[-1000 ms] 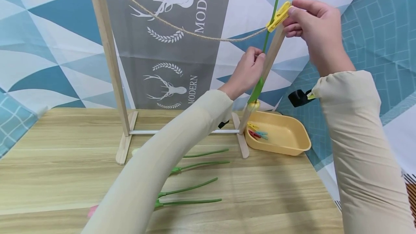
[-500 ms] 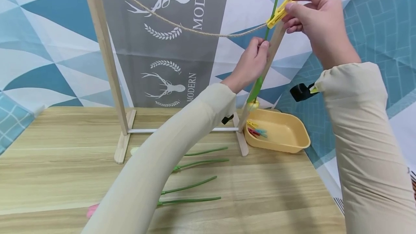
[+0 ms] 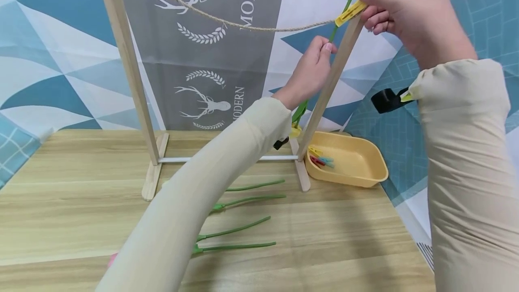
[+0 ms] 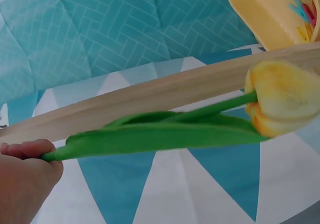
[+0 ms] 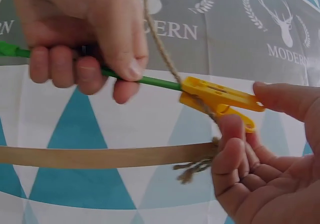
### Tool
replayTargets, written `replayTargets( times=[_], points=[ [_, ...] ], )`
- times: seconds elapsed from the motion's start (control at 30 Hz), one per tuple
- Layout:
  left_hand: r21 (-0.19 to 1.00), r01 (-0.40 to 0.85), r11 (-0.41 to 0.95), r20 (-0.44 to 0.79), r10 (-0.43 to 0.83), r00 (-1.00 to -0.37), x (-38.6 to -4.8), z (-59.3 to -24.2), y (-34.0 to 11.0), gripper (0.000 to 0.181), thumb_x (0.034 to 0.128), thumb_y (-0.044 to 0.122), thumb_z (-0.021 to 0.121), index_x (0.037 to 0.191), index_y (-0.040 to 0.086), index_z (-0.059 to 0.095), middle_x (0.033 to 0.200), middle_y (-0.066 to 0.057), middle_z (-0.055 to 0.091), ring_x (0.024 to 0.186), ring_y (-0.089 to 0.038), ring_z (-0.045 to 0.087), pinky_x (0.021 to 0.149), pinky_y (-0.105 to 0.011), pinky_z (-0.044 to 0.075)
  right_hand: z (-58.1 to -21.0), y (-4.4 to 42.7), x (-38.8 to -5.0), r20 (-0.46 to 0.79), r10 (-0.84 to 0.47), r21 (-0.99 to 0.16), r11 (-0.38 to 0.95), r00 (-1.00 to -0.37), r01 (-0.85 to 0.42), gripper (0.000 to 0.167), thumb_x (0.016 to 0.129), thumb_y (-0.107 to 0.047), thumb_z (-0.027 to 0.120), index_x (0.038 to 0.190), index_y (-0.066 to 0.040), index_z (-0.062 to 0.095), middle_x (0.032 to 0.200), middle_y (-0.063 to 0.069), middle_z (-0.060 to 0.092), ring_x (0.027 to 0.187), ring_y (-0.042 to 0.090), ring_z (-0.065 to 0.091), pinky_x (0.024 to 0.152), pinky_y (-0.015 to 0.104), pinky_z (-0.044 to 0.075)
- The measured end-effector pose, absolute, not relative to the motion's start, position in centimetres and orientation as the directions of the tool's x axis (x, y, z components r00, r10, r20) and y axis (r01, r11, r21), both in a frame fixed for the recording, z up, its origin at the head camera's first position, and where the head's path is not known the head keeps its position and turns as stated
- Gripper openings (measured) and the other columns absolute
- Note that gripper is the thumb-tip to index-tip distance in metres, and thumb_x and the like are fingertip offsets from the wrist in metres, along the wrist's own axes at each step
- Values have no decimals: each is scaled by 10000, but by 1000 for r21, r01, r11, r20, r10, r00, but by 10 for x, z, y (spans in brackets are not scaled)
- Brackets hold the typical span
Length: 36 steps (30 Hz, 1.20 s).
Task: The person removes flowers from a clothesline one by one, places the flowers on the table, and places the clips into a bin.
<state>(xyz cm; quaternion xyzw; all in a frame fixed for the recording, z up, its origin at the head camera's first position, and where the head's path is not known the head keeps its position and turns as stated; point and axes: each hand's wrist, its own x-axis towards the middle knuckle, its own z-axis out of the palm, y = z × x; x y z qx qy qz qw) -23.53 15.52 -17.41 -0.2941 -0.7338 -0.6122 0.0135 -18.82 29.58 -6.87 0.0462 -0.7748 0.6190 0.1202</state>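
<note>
My left hand [image 3: 310,73] pinches the green stem of an artificial yellow tulip [image 4: 282,96], which hangs bloom down with its leaf below the hand. At the right end of the twine line [image 3: 259,29], a yellow clothespin [image 5: 220,96] sits with its jaws around the stem and the twine. My right hand [image 3: 421,19] holds the clothespin's handle end, the thumb on one arm and fingers at the other. In the right wrist view my left hand [image 5: 95,39] grips the stem just beside the clothespin.
A wooden frame [image 3: 330,84] carries the twine. Behind its right foot stands a yellow basin [image 3: 352,161] with several clothespins [image 3: 318,159]. Several green flower stems [image 3: 239,248] lie on the wooden table [image 3: 324,238], partly hidden by my left sleeve. A patterned cloth hangs behind.
The view has shifted slightly, and both hands stand higher in it. The tulip's lower end has swung left, away from the right post. The clothespin has turned to lie flatter, still held.
</note>
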Motion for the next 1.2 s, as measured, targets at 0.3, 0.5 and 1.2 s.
replayTargets(
  times=[0.3, 0.5, 1.2],
  points=[
    [886, 445, 133, 353, 430, -831, -235, -169, 149, 243, 1030, 257, 249, 1126, 96, 404, 842, -26, 386, 799, -140, 463, 730, -183, 381, -72, 302, -194, 287, 82, -935, 243, -955, -260, 466, 667, -271, 814, 1042, -29, 682, 845, 85, 652, 669, 166, 570, 646, 135, 509],
    [861, 441, 253, 313, 420, -852, -236, -167, 142, 257, 1031, 277, 233, 1149, 117, 396, 891, -15, 402, 814, -133, 448, 741, -189, 380, -79, 300, -194, 358, 88, -925, 167, -929, -341, 445, 696, -241, 785, 1061, -10, 674, 910, 92, 637, 723, 175, 565, 680, 141, 507],
    [575, 570, 587, 274, 518, -810, -212, -213, 95, 270, 1030, 223, 200, 980, 54, 405, 787, -51, 411, 707, -189, 429, 637, -289, 383, -106, 314, -179, 318, 318, -882, -245, -893, -402, 272, 805, -73, 690, 1030, 57, 608, 928, 124, 579, 721, 202, 504, 640, 213, 512]
  ],
)
